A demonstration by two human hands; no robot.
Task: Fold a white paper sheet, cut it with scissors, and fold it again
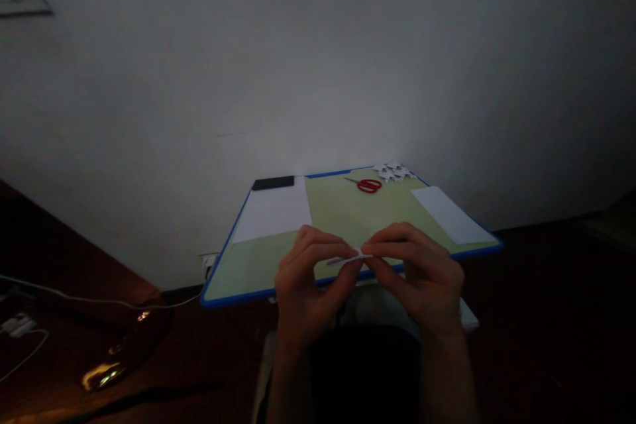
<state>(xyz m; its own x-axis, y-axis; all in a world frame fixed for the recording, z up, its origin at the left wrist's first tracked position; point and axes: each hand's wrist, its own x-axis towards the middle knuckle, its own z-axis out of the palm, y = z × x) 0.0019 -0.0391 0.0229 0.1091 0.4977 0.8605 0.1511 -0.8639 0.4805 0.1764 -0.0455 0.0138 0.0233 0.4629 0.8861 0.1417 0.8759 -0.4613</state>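
My left hand (311,281) and my right hand (415,275) meet over the near edge of a green board with a blue rim (233,228). Both pinch a small folded piece of white paper (350,257) between thumbs and fingertips. A white sheet (273,212) lies on the board's left side. A narrower white strip (450,213) lies on its right side. Red-handled scissors (366,185) rest near the far edge. A pile of several small folded white paper pieces (393,171) sits beside them at the far right corner.
A black flat object (273,182) lies at the board's far left corner. A pale wall rises right behind the board. White cables (74,297) run across the dark wooden surface at left, near a shiny rounded object (122,344).
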